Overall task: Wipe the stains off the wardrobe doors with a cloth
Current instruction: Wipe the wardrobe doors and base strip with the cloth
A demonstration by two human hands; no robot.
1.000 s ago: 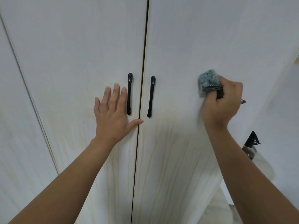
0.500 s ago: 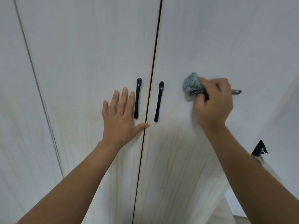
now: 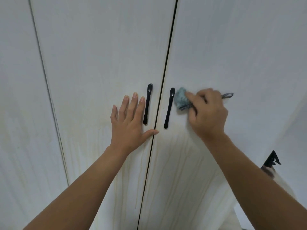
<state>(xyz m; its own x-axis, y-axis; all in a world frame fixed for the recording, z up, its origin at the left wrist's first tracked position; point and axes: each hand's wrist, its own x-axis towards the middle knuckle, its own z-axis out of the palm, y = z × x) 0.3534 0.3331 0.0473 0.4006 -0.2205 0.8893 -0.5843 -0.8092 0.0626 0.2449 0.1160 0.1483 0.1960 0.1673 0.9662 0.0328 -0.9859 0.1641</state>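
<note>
teal cloth [image 3: 181, 100] in r hand [image 3: 209, 113], prob. against door [image 3: 232, 55]

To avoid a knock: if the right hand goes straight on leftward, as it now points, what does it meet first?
Probably the right door's black handle: the cloth in the right hand lies just beside it.

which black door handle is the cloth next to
The slim black handle on the right door; the bunched grey-blue cloth sits beside its top. The other handle is by the left hand.
</note>
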